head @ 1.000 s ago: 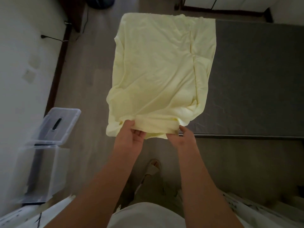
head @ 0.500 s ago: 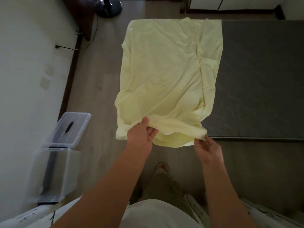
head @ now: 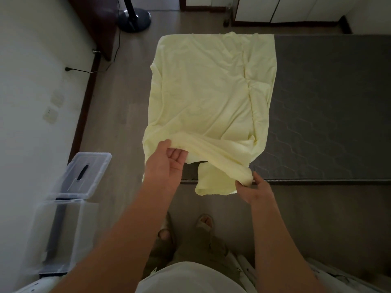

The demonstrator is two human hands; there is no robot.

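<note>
Sheet [head: 203, 92] beyond left hand [head: 167, 164], hem gripped (underhand)

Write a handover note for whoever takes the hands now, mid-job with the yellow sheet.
Left hand: pinches the sheet's near edge, thumb on top, fingers under.
Right hand: grips the bunched near right corner.
Sheet: far part lies spread on the left end of the mattress; near edge is lifted and a flap hangs over the mattress's near side.
Done: most of the sheet is laid out, with wrinkles.
Left: probably pull the near edge straight and lay or fold it.
</note>
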